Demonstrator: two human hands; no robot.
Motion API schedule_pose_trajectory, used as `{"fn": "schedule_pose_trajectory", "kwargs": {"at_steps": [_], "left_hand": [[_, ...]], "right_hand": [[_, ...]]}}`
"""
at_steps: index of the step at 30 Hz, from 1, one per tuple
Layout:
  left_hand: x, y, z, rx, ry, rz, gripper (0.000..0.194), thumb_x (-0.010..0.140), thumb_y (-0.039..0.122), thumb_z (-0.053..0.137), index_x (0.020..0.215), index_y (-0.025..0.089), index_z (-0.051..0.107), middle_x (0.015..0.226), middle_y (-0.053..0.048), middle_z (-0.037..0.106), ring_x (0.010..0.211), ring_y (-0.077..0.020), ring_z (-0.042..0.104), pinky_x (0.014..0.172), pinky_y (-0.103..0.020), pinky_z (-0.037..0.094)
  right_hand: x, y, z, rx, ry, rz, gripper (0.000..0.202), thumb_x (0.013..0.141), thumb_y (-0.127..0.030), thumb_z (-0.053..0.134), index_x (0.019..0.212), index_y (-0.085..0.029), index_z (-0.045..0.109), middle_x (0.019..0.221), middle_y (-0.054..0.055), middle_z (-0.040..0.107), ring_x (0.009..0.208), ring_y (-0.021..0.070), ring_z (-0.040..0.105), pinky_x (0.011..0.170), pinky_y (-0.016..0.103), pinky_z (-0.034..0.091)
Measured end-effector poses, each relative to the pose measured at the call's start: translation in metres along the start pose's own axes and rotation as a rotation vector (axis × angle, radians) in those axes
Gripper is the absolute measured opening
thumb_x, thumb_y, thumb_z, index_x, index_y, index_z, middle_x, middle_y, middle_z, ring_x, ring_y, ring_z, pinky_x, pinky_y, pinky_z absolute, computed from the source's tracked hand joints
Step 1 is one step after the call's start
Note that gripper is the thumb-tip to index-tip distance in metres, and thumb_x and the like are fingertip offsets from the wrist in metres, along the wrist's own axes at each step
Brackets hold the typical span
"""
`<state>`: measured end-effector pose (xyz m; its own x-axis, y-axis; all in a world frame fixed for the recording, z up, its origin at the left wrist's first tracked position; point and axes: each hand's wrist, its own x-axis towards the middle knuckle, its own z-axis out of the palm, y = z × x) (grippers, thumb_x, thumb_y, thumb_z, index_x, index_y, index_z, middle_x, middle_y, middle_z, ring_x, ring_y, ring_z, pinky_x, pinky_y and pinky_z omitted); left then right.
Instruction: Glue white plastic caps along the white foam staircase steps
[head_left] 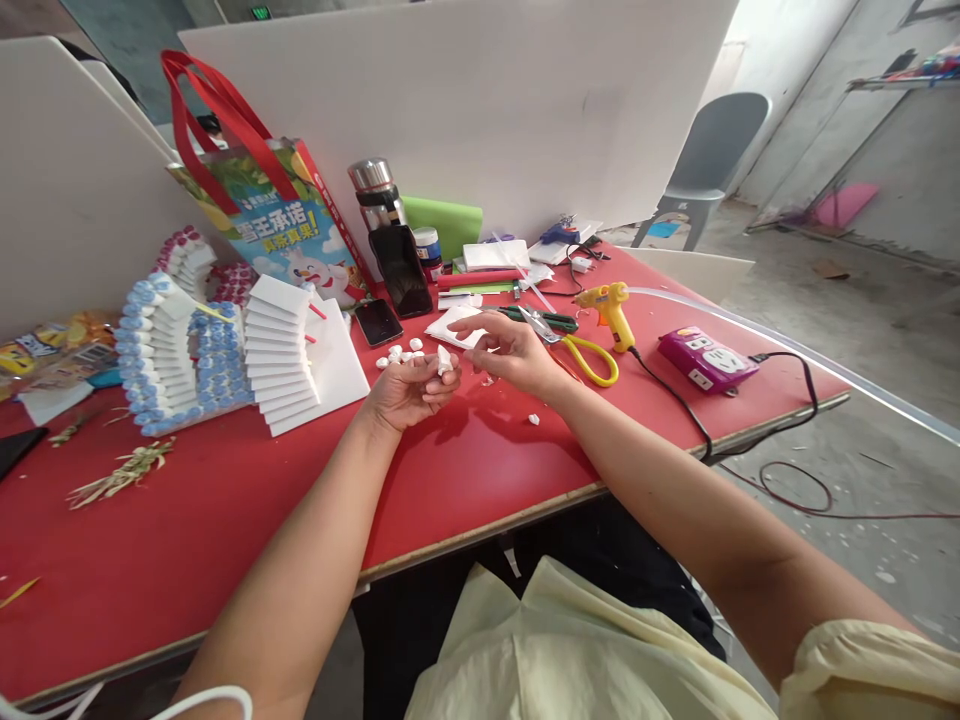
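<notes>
Just above the red tabletop (480, 460), my left hand (411, 392) pinches a small white crumpled piece (444, 360), which looks like twisted paper or tissue. To its right is my right hand (517, 352), its fingers bent but apart, with nothing visible in them. Several similar white lumps (405, 352) lie on the table behind my left hand. One more white lump (534, 420) rests alone below my right hand. A stack of white tissue or paper (454, 325) sits behind both hands, partly covered by my right fingers.
Scissors with yellow handles (600, 365), a yellow glue gun (611, 312) and a purple power strip (707, 360) are on the right. Phones (379, 322), a thermos (375, 195) and a gift bag (289, 225) stand behind. Leftward are folded white-and-blue pieces (184, 350) and a white stepped model (281, 370).
</notes>
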<state>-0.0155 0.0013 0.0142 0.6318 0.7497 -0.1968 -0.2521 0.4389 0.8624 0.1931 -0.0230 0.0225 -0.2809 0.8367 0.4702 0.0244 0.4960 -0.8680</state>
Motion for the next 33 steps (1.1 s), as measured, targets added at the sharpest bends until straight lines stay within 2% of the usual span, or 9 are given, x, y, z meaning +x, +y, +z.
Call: {"fn": "schedule_pose_trajectory", "kwargs": {"at_steps": [7, 12, 14, 18, 20, 23, 26, 30, 33], "left_hand": [[0.002, -0.002, -0.005, -0.008, 0.015, -0.055, 0.025, 0.066, 0.026, 0.083, 0.082, 0.014, 0.069, 0.068, -0.003, 0.054, 0.051, -0.0049, 0.038, 0.04, -0.016, 0.029], [0.002, 0.0, -0.002, -0.044, 0.015, -0.121, 0.012, 0.072, 0.017, 0.075, 0.08, 0.012, 0.068, 0.068, -0.004, 0.053, 0.047, -0.0046, 0.036, 0.036, -0.013, 0.029], [0.001, 0.0, -0.001, -0.054, 0.006, -0.146, 0.009, 0.074, 0.015, 0.072, 0.081, 0.011, 0.067, 0.068, -0.003, 0.053, 0.047, -0.0038, 0.036, 0.036, -0.011, 0.032], [0.001, 0.001, 0.001, -0.069, -0.024, -0.184, 0.006, 0.077, 0.013, 0.069, 0.082, 0.009, 0.066, 0.069, -0.003, 0.054, 0.047, -0.003, 0.038, 0.038, -0.009, 0.034], [0.001, 0.001, 0.003, -0.071, -0.034, -0.186, 0.008, 0.076, 0.014, 0.072, 0.081, 0.009, 0.068, 0.068, -0.004, 0.055, 0.046, -0.0029, 0.039, 0.038, -0.01, 0.035], [0.001, 0.0, 0.004, -0.005, 0.021, -0.117, 0.014, 0.071, 0.017, 0.079, 0.08, 0.009, 0.071, 0.068, -0.005, 0.059, 0.048, -0.0037, 0.042, 0.039, -0.012, 0.037], [0.003, -0.003, 0.004, 0.077, 0.105, -0.007, 0.019, 0.069, 0.02, 0.084, 0.081, 0.011, 0.074, 0.07, -0.004, 0.064, 0.051, -0.0054, 0.05, 0.044, -0.015, 0.041], [0.007, -0.007, 0.007, 0.175, 0.158, 0.123, 0.026, 0.07, 0.026, 0.088, 0.087, 0.012, 0.074, 0.076, -0.004, 0.069, 0.059, -0.0085, 0.059, 0.055, -0.02, 0.05], [0.009, -0.01, 0.011, 0.323, 0.206, 0.255, 0.034, 0.071, 0.034, 0.088, 0.094, 0.014, 0.075, 0.077, -0.002, 0.068, 0.062, -0.0106, 0.062, 0.062, -0.025, 0.055]], "right_hand": [[-0.001, -0.002, -0.003, -0.101, -0.111, -0.146, 0.034, 0.089, -0.025, 0.062, 0.121, -0.026, 0.073, 0.113, 0.006, 0.061, 0.09, 0.0154, 0.061, 0.08, 0.028, 0.055], [0.002, 0.006, -0.006, -0.1, -0.199, -0.208, 0.018, 0.089, -0.032, 0.068, 0.102, -0.022, 0.076, 0.108, 0.007, 0.063, 0.098, 0.0203, 0.061, 0.079, 0.031, 0.053], [0.004, 0.009, -0.006, -0.067, -0.208, -0.216, 0.014, 0.087, -0.033, 0.072, 0.093, -0.019, 0.075, 0.098, 0.007, 0.065, 0.092, 0.0196, 0.061, 0.074, 0.03, 0.052], [0.005, 0.009, -0.004, 0.075, -0.199, -0.053, 0.022, 0.086, -0.037, 0.074, 0.083, -0.016, 0.07, 0.079, 0.002, 0.064, 0.06, 0.0106, 0.051, 0.054, 0.026, 0.043], [0.004, 0.006, -0.003, 0.13, -0.188, -0.011, 0.026, 0.087, -0.04, 0.073, 0.08, -0.015, 0.068, 0.075, 0.001, 0.063, 0.053, 0.0084, 0.047, 0.05, 0.025, 0.039], [0.003, 0.002, -0.003, 0.18, -0.152, 0.027, 0.033, 0.088, -0.047, 0.071, 0.078, -0.016, 0.068, 0.066, -0.001, 0.06, 0.05, 0.0081, 0.046, 0.048, 0.024, 0.037], [0.004, 0.002, -0.006, 0.189, -0.017, 0.105, 0.039, 0.088, -0.055, 0.068, 0.082, -0.017, 0.07, 0.056, -0.003, 0.053, 0.047, 0.0085, 0.046, 0.045, 0.022, 0.035], [0.009, 0.008, -0.01, 0.179, 0.195, 0.25, 0.05, 0.086, -0.066, 0.064, 0.082, -0.016, 0.067, 0.071, 0.001, 0.061, 0.045, 0.007, 0.049, 0.037, 0.021, 0.033], [0.01, 0.011, -0.01, 0.161, 0.174, 0.351, 0.052, 0.086, -0.069, 0.061, 0.083, -0.017, 0.063, 0.075, 0.002, 0.063, 0.044, 0.0073, 0.05, 0.035, 0.021, 0.034]]}}
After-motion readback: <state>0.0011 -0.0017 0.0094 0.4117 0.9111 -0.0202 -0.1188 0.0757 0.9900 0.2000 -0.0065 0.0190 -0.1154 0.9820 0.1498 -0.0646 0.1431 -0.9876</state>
